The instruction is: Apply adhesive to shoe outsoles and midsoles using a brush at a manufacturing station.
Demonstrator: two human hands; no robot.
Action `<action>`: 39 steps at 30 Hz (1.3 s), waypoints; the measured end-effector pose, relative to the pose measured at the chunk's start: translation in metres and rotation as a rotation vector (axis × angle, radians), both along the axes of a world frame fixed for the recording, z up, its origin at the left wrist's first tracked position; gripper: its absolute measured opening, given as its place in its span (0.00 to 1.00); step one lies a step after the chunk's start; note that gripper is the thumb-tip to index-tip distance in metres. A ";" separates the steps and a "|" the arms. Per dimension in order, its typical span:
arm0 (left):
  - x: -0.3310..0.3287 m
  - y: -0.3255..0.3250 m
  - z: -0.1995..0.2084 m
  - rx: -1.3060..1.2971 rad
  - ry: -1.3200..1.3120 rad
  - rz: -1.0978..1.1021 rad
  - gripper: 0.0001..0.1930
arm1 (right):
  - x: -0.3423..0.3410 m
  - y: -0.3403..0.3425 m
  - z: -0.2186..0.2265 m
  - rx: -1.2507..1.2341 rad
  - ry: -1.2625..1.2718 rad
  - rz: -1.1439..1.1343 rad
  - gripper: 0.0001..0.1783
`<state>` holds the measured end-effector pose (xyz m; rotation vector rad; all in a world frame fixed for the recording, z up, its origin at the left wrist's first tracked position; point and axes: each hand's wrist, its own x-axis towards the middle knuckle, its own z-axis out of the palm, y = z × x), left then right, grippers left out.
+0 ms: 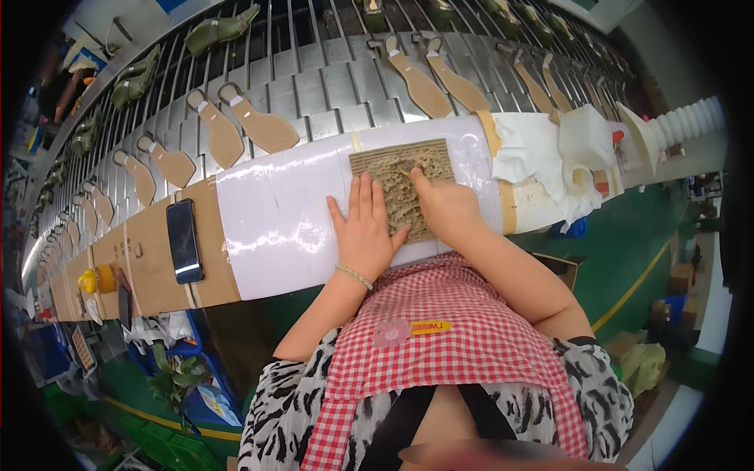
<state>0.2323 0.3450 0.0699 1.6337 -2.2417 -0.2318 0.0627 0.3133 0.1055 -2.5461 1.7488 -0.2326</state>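
Note:
A brown slab (pixel 400 192) with a ridged upper edge and a rough, torn-up surface lies on the white-covered bench top (pixel 283 212). My left hand (pixel 366 224) rests flat over the slab's left edge, fingers stretched out. On the slab's right half, my right hand (pixel 448 210) is closed, its thumb and fingers pressed down near a small dark spot. Whatever it grips is mostly hidden beneath the fingers, too small to name.
Beyond the bench runs a metal slat conveyor (pixel 338 94) carrying tan sole-shaped pieces (pixel 263 122) and green shoes (pixel 220 33). A phone (pixel 184 241) lies left on cardboard. To the right are crumpled white paper (pixel 534 153) and a ribbed white hose (pixel 687 124).

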 end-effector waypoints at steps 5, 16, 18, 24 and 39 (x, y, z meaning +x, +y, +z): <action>-0.003 -0.002 -0.002 0.003 -0.024 0.011 0.43 | -0.016 0.032 0.000 0.149 0.014 -0.045 0.24; -0.003 0.002 0.009 0.037 -0.049 0.001 0.51 | -0.046 0.009 0.028 0.017 -0.581 -0.095 0.14; -0.005 0.001 0.013 0.080 -0.035 -0.006 0.54 | -0.034 -0.001 0.018 0.119 -0.605 -0.240 0.13; -0.008 0.004 0.006 0.067 -0.015 -0.001 0.58 | -0.012 0.001 -0.014 -0.057 -0.076 -0.085 0.20; -0.015 0.003 0.008 0.064 -0.096 0.019 0.60 | -0.075 0.070 0.027 0.353 -0.433 -0.159 0.15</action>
